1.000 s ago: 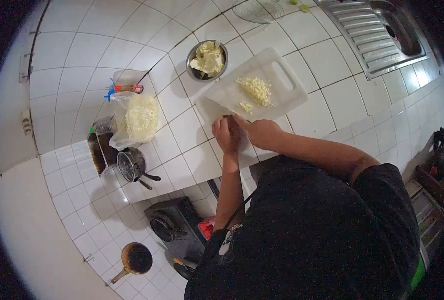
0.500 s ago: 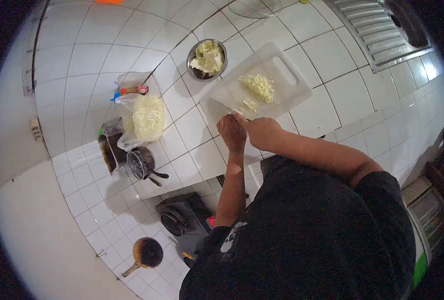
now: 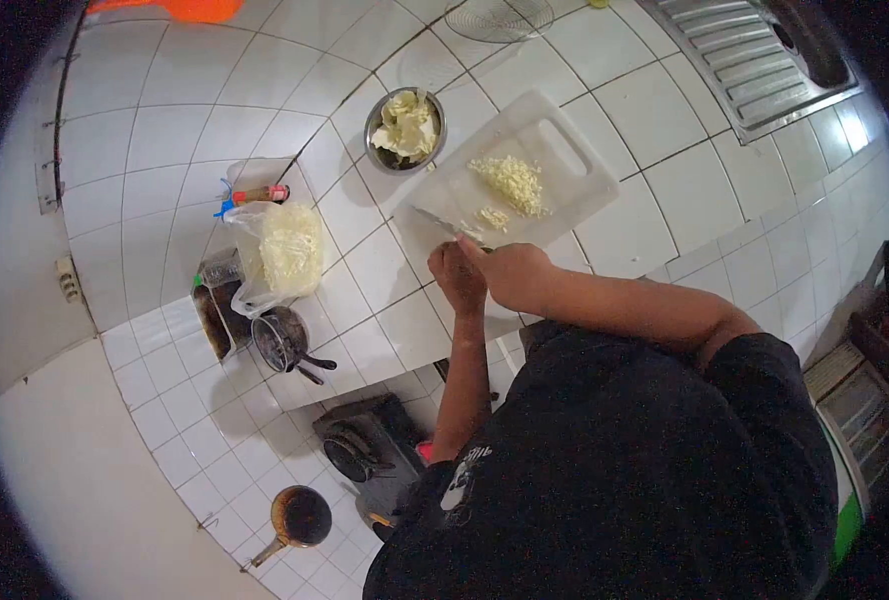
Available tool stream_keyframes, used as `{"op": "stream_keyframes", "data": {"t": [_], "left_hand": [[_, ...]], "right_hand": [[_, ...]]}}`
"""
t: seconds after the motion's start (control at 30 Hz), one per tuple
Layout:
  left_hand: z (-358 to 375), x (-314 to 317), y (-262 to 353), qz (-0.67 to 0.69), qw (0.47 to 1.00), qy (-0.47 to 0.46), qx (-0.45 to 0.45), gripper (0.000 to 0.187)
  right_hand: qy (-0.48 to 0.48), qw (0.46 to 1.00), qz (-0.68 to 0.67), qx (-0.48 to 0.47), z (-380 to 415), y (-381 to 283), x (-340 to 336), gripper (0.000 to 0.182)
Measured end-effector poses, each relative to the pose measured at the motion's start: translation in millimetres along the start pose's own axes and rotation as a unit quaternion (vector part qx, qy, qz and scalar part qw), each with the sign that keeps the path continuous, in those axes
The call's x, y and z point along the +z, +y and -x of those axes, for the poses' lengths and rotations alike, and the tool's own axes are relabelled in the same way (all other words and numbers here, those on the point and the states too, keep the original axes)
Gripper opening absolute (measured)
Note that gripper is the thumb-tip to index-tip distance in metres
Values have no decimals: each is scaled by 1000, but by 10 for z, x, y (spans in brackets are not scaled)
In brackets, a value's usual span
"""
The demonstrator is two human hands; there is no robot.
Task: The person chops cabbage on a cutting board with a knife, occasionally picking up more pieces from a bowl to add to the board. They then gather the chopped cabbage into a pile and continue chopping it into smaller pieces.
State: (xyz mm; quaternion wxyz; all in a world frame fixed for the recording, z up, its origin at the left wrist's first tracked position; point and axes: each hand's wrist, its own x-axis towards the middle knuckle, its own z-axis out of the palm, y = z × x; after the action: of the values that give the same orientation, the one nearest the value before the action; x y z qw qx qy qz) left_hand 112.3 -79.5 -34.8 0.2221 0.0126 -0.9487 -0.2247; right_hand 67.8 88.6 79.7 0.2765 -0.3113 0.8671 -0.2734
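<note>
In the upper centre of the frame, the chopped vegetable (image 3: 513,185) (light, probably crisp) is best scooped from beneath off the cutting board (image 3: 571,200). The stiff knife (image 3: 435,217) is gripped in the right hand (image 3: 520,275); whether anything is held by the curled left hand (image 3: 459,280) cannot be told.

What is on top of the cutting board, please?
The cutting board holds a large pile and a small pile of chopped vegetable; whatever the left hand and right hand cover cannot be seen.

Knife (image 3: 437,219) slants over white board (image 3: 590,195) near chopped bits (image 3: 514,184).
</note>
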Motion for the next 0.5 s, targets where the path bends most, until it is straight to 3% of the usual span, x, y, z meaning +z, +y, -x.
{"op": "stream_keyframes", "data": {"t": [0.1,0.23,0.3,0.4,0.5], "left_hand": [[13,-41,-17,-12,998,-64,-11,30],[58,39,-71,24,998,-2,-61,34],[82,53,-139,43,998,-17,-44,34],[57,10,-116,2,1000,-29,-10,35],[69,-5,-81,43,998,-34,3,36]], "right_hand": [[4,1000,8,-15,-58,153,25,75],[16,999,-3,-33,-80,159,2,74],[-6,1000,14,3,-57,-50,-41,74],[11,999,-31,-21,-82,152,38,74],[6,1000,18,-15,-98,143,83,74]]}}
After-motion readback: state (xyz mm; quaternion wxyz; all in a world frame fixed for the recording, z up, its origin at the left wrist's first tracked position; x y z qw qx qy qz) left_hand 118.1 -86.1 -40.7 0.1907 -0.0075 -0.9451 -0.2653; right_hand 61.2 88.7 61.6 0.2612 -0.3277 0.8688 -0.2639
